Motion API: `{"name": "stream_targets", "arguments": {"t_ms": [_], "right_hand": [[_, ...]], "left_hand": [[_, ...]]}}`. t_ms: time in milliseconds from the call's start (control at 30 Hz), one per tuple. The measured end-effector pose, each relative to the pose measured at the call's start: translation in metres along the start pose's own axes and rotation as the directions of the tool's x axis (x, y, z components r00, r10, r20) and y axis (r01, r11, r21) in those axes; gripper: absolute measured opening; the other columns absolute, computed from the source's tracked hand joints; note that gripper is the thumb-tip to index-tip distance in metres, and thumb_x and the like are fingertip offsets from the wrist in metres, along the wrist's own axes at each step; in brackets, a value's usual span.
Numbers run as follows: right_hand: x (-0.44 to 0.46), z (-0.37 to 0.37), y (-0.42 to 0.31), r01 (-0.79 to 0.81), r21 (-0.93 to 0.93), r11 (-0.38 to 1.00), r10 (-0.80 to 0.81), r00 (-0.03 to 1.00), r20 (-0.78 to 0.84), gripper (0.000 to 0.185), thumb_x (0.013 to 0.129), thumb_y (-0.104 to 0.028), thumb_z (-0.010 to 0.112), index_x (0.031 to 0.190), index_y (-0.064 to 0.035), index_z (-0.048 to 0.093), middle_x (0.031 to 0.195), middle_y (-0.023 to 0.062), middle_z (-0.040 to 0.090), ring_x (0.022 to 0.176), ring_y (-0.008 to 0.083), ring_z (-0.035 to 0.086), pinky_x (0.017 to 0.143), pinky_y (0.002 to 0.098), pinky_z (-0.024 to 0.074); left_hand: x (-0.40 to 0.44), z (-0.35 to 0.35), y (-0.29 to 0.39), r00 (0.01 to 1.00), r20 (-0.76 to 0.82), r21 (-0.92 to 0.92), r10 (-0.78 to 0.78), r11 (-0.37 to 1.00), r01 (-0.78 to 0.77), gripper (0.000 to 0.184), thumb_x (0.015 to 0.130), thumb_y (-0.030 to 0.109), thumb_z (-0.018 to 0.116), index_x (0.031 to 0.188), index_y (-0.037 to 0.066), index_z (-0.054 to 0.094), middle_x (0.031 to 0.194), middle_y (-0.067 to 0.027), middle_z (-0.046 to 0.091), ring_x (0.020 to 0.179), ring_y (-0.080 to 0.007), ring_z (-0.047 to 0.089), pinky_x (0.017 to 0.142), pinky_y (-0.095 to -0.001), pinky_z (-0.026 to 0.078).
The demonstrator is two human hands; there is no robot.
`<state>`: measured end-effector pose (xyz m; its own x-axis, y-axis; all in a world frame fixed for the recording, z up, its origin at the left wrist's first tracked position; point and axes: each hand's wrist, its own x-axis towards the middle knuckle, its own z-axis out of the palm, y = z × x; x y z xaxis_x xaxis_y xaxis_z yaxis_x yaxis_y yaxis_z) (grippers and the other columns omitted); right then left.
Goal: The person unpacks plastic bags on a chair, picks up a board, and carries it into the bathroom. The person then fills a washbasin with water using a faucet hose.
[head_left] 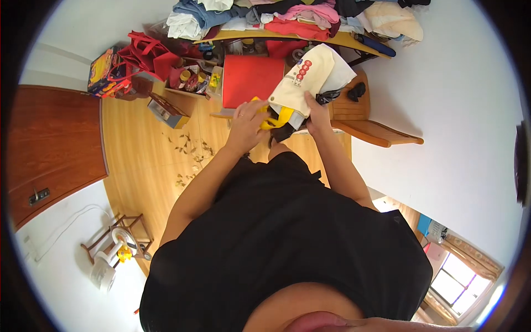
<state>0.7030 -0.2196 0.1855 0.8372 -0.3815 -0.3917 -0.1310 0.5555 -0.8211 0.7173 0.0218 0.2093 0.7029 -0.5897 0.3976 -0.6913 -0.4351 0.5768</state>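
A cream cloth bag (303, 83) with red and blue print and a yellow handle (283, 117) is held in front of me, above the floor. My right hand (317, 114) grips its right side, near some black plastic (327, 97). At the yellow handle is my left hand (250, 123), its fingers bent around or against the strap. White and dark material shows beside the handle, too hidden to name.
A table (232, 35) piled with clothes stands ahead, with a red box (251, 80) below it. Right of the bag is a wooden chair (381, 133). Red bags (146, 54) and a box of jars (191, 80) sit at the left.
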Motion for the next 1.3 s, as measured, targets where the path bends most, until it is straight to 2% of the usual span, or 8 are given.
{"name": "stream_targets", "arguments": {"t_ms": [200,333,600,733,867,967,1067,1300], "right_hand": [[-0.006,-0.005,-0.005,-0.009,0.05,0.999,0.016,0.99,-0.141,0.049,0.097,-0.027,0.056,0.135,0.0012,0.042,0.13,0.0095,0.053,0.114,0.0219,0.055,0.095,0.0367,0.0468],[0.012,-0.029,0.005,-0.021,-0.039,0.999,0.018,0.997,-0.079,0.049,0.097,-0.023,0.056,0.138,-0.0038,0.037,0.136,0.0094,0.049,0.121,0.0242,0.05,0.102,0.0414,0.0428],[0.01,-0.021,-0.013,-0.056,0.041,0.998,0.055,0.998,0.028,0.046,0.098,-0.024,0.055,0.136,-0.0043,0.039,0.133,0.0089,0.051,0.12,0.0238,0.052,0.102,0.0413,0.0434],[0.003,-0.01,-0.022,-0.141,0.102,0.985,0.133,0.988,0.081,0.045,0.097,-0.027,0.056,0.134,-0.0053,0.042,0.129,0.0071,0.055,0.116,0.0223,0.054,0.099,0.041,0.0457],[0.004,-0.01,-0.016,-0.133,0.008,0.991,0.132,0.986,0.098,0.046,0.096,-0.028,0.058,0.133,-0.0059,0.043,0.128,0.0055,0.055,0.114,0.021,0.055,0.097,0.0399,0.047],[0.009,-0.011,-0.013,-0.026,-0.105,0.994,0.032,0.998,0.06,0.051,0.095,-0.026,0.06,0.135,-0.0024,0.041,0.132,0.0076,0.052,0.119,0.0214,0.051,0.101,0.0387,0.0434],[0.013,-0.012,-0.014,-0.026,-0.109,0.994,0.03,0.999,0.034,0.054,0.095,-0.024,0.06,0.138,0.0011,0.038,0.136,0.0095,0.05,0.122,0.0223,0.049,0.104,0.0374,0.0396],[0.003,0.018,-0.018,0.031,-0.433,0.901,0.022,0.993,0.116,0.052,0.093,-0.031,0.064,0.129,0.0043,0.05,0.123,0.0105,0.059,0.112,0.018,0.053,0.097,0.0329,0.0428]], "left_hand": [[0.018,0.012,0.003,0.834,0.137,-0.919,-0.535,0.245,0.309,0.019,0.085,0.006,0.053,0.103,0.001,0.059,0.122,-0.012,0.059,0.12,-0.0263,0.053,0.102,-0.0393,0.041],[0.02,0.024,-0.02,0.815,0.246,-0.94,-0.525,-0.333,0.069,0.022,0.096,0.014,0.041,0.106,0.001,0.055,0.123,-0.0123,0.059,0.123,-0.0259,0.051,0.101,-0.0391,0.043],[0.027,0.024,-0.06,0.616,0.568,-0.757,-0.546,-0.64,0.132,0.022,0.097,0.02,0.042,0.114,0.01,0.053,0.122,-0.0124,0.058,0.115,-0.0292,0.055,0.1,-0.0464,0.043],[0.025,0.049,-0.061,0.565,0.693,-0.675,-0.448,-0.677,0.291,0.035,0.096,0.038,0.053,0.11,0.006,0.055,0.105,-0.0093,0.06,0.101,-0.0263,0.059,0.089,-0.043,0.051],[0.021,0.083,-0.058,0.115,0.702,-0.622,-0.703,-0.526,0.58,0.039,0.091,0.035,0.064,0.109,0.002,0.056,0.097,-0.0091,0.059,0.093,-0.0252,0.059,0.081,-0.0403,0.052],[0.009,0.095,-0.07,0.331,0.182,-0.516,-0.926,0.196,0.834,0.04,0.089,0.024,0.066,0.116,-0.002,0.053,0.106,-0.0115,0.058,0.098,-0.0283,0.058,0.081,-0.0401,0.05],[0.019,0.074,-0.053,0.579,-0.498,-0.055,-0.646,0.69,0.722,0.042,0.088,0.019,0.066,0.119,-0.004,0.05,0.114,-0.0143,0.057,0.101,-0.0294,0.058,0.085,-0.039,0.048],[0.072,0.036,-0.019,0.819,0.308,-0.782,-0.484,0.36,0.508,0.048,0.085,0.016,0.069,0.124,-0.004,0.049,0.118,-0.0129,0.059,0.103,-0.02,0.058,0.089,-0.0347,0.047]]}}
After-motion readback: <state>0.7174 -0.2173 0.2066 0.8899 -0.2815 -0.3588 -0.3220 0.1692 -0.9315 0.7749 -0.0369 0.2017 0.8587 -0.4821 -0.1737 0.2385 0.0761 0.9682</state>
